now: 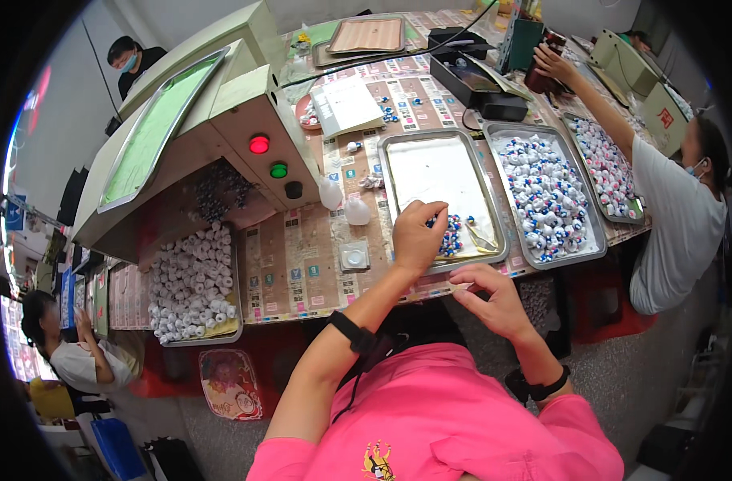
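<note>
Over the near part of a metal tray [388, 172] lined with white paper, my left hand [418, 240] bends its fingers inward in a closed grip. Its fingertips are hidden, so I cannot make out what they hold. Right beside it lies a small heap of blue, red and white pieces [450, 238]. A thin yellowish tool [483, 239], perhaps tweezers, rests in the tray to the right of the heap. At the tray's near edge my right hand [494, 301] is open, thumb and fingers apart, with nothing seen between them.
To the right stand trays of small figures, one of blue-and-white pieces [542, 196]. A boxy machine [246, 136] with red and green lamps is at left, above a tray of white pieces [193, 280]. Small white bottles [356, 212] stand between. A co-worker [674, 208] sits at right.
</note>
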Demonstrator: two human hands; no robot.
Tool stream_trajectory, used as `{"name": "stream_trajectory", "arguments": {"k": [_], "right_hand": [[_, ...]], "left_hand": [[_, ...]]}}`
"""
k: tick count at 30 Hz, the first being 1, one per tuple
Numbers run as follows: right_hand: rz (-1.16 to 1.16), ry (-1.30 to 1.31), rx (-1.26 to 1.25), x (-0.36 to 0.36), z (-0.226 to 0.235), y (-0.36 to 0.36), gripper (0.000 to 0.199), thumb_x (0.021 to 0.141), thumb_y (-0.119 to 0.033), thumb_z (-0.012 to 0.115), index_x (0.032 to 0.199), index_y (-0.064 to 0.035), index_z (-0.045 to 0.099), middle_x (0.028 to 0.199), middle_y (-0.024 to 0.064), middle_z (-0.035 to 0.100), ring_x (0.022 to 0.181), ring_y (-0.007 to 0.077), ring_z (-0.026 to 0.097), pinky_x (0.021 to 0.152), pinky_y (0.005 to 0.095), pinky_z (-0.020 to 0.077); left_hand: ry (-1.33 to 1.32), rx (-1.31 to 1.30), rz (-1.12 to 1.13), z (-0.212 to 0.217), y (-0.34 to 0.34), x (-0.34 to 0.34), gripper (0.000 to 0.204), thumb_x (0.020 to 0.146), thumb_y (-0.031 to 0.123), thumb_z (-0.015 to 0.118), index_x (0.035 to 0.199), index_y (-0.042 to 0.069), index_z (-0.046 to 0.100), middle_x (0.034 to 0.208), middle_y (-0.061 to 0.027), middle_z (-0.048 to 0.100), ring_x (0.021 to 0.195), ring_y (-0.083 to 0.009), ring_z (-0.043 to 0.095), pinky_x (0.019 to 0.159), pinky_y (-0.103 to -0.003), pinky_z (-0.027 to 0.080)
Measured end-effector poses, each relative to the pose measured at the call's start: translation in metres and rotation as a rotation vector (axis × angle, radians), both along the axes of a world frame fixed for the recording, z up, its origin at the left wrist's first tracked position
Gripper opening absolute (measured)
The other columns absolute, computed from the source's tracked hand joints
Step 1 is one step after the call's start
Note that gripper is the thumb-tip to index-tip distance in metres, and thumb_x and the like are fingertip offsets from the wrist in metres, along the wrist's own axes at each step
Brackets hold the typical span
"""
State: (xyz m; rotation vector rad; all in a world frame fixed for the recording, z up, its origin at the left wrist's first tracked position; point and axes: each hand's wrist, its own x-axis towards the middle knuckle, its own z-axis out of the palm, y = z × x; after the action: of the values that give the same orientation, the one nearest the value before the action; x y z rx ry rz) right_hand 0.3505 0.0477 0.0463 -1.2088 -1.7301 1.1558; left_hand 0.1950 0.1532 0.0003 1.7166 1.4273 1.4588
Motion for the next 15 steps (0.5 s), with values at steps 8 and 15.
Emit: {"name": "stream_trajectory", "arguments": {"k": [8,15], "right_hand": [[-0.062,0.017,0.069,0.014,-0.018,-0.016,0.019,0.081,-0.007,0.068,0.100,-0.0024,0.067,0.103,0.0074,0.065,0.094,0.0164,0.063,0.074,0.0261,0.0508],[-0.276,-0.189,0.361,0.017,-0.031,0.020,0.027,0.076,-0.005,0.066,0.103,-0.0020,0.063,0.106,0.0133,0.062,0.103,0.0314,0.057,0.092,0.0391,0.0433]], "left_hand": [[-0.035,0.042,-0.104,-0.002,0.003,0.005,0.019,0.090,0.016,0.058,0.092,0.004,0.072,0.089,-0.0095,0.066,0.091,-0.0195,0.059,0.083,-0.030,0.045],[-0.225,-0.061,-0.111,0.028,-0.046,-0.045,0.018,0.093,0.011,0.054,0.095,0.000,0.068,0.096,-0.0064,0.066,0.092,-0.0140,0.060,0.085,-0.026,0.044]]}}
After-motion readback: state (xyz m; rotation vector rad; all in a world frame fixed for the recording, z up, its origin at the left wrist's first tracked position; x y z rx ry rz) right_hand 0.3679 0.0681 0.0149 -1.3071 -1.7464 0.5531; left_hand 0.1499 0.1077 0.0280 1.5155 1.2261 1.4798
